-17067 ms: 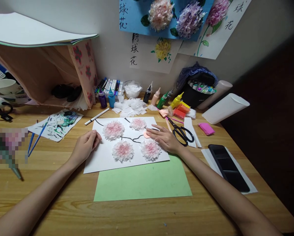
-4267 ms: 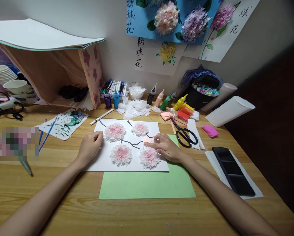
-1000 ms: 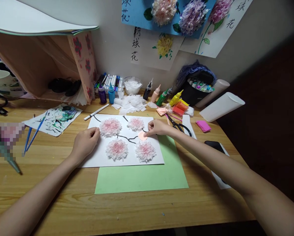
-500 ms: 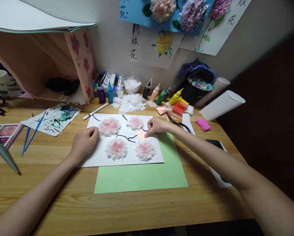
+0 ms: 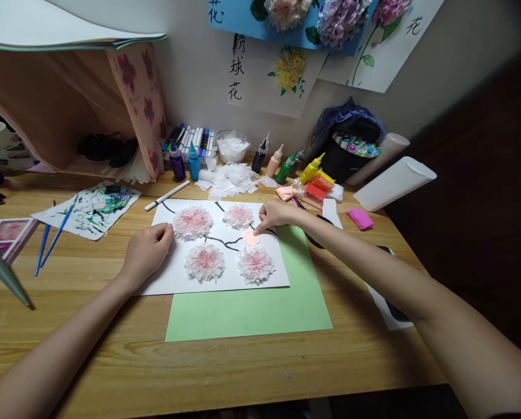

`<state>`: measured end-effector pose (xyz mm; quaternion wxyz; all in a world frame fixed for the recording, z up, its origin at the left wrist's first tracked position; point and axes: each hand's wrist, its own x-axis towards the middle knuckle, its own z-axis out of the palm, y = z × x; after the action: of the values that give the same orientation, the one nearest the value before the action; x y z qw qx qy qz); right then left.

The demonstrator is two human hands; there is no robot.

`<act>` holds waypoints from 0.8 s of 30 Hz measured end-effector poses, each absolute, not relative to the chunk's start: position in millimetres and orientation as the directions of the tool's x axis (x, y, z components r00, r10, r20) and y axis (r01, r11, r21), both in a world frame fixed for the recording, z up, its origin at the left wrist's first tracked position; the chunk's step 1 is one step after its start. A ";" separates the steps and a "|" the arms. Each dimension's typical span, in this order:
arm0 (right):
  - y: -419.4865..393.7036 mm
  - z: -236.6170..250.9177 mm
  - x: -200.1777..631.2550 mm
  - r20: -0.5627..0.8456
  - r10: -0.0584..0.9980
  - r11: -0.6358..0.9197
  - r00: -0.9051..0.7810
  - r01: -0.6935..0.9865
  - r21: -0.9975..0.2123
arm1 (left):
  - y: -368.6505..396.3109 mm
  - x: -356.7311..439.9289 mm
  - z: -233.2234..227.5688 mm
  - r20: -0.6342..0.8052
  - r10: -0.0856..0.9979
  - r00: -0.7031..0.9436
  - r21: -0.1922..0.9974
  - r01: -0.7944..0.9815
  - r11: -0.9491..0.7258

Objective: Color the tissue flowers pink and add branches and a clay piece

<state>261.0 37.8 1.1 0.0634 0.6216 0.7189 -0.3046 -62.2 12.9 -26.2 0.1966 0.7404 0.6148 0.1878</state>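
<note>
A white sheet of paper [image 5: 164, 273] bears several ruffled pink-and-white paper flowers [image 5: 204, 262] and black painted branches [image 5: 219, 240]. Flat between the two right-hand flowers lies a round peach disc [image 5: 250, 237], which looks like pressed clay. The curled right hand [image 5: 275, 214] has one digit pressed down on the disc's upper right edge. My left hand [image 5: 149, 250] rests as a loose fist on the sheet's left part, beside the upper left flower; nothing shows in it. Beneath the white sheet is a green sheet [image 5: 247, 314].
Cut white tissue pieces [image 5: 228, 180], a glass bowl [image 5: 233, 146] and paint bottles [image 5: 260, 154] stand behind the sheet. Pink clay [image 5: 360, 219], partly hidden scissors [image 5: 315, 235] and a phone [image 5: 398, 311] are to the right. Brushes [image 5: 53, 238] and a paint-smeared paper [image 5: 99, 212] lie left.
The right hand's digit has shifted slightly up and left, showing more of the peach disc. The left hand stays in place on the sheet. The camera view has moved slightly.
</note>
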 end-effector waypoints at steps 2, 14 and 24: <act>39.2 0.4 260.5 -0.469 0.854 0.053 -0.226 0.934 -0.354 | 12.9 -62.5 -26.3 0.034 0.984 0.175 0.521 0.837 -0.167; 5.7 -13.9 270.8 -0.224 0.936 0.012 -0.271 0.662 -0.749 | 13.3 -62.8 -24.9 0.041 0.982 0.185 0.516 0.837 -0.179; -67.8 -38.2 270.0 0.138 0.886 0.451 -0.443 0.750 -0.483 | 12.5 -62.6 -24.9 0.028 0.985 0.170 0.520 0.839 -0.160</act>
<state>270.0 -67.8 -38.2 -0.1891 0.4925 0.8305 -0.1787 -62.6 12.5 -24.9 0.1978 0.7389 0.6173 0.1841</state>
